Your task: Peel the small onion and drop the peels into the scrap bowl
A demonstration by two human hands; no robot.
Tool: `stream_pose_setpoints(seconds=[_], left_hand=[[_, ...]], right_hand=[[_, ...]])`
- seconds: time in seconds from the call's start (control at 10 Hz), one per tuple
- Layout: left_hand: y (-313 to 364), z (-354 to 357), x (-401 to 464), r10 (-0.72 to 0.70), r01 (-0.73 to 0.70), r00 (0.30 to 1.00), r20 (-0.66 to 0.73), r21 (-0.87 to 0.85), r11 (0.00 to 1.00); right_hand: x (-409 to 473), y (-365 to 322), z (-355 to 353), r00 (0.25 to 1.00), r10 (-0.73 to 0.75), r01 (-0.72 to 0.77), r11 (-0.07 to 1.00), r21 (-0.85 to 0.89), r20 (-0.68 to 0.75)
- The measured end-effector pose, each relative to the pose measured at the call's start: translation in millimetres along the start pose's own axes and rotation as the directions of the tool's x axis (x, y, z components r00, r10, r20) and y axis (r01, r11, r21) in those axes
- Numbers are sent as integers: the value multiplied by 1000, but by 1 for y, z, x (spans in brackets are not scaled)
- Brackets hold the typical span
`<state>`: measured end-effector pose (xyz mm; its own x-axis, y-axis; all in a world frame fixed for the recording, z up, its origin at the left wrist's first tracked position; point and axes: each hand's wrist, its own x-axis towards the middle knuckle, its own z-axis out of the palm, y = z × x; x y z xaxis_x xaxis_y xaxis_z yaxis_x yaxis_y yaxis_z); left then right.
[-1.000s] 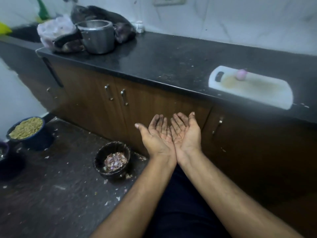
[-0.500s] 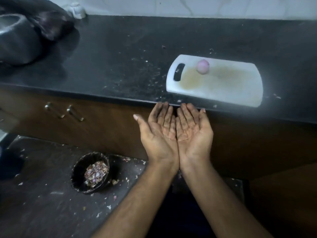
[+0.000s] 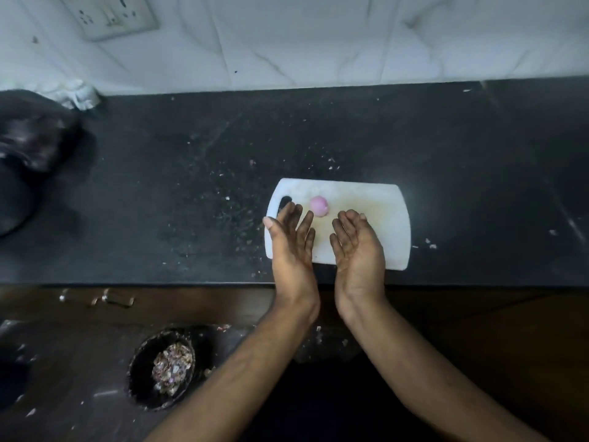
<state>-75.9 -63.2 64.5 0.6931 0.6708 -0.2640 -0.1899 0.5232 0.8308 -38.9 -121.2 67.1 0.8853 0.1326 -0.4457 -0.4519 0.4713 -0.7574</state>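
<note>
Small onion (image 3: 318,205) is seen bare and pink on the white cutting board (image 3: 376,212), on the dark surface (image 3: 159,193); left hand (image 3: 291,244) and right hand (image 3: 358,247) are held spread, palms up, nothing gripped, just short of it; scrap bowl (image 3: 140,371) is set on the floor, peels inside.

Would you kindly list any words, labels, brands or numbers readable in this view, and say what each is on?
None can be read.
Grey wall socket plate: no readable marking; blurred.
White plastic cutting board, small pink onion and black scrap bowl: no print shows.
</note>
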Motion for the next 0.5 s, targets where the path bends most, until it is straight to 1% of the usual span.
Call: stream_pose_setpoints(seconds=[0.1, 0.2, 0.3, 0.4, 0.5], left_hand=[[9, 6, 10, -23, 21, 1000, 7, 190, 982], [9, 11, 32, -4, 12, 1000, -22, 418, 908], [1, 13, 53, -70, 101, 993, -90, 416, 904], [-7, 10, 66, -136, 167, 985, -106, 391, 905], [-13, 10, 81, -201, 245, 965, -169, 300, 922]], right_hand=[[15, -16, -1, 1000, 7, -10, 969, -246, -12], [33, -22, 1, 998, -35, 54, 868, -494, 48], [51, -21, 5, 995, -60, 94, 773, -628, 75], [68, -17, 4, 994, -39, 97, 731, -676, 100], [85, -16, 4, 998, -13, 57, 709, -703, 67]])
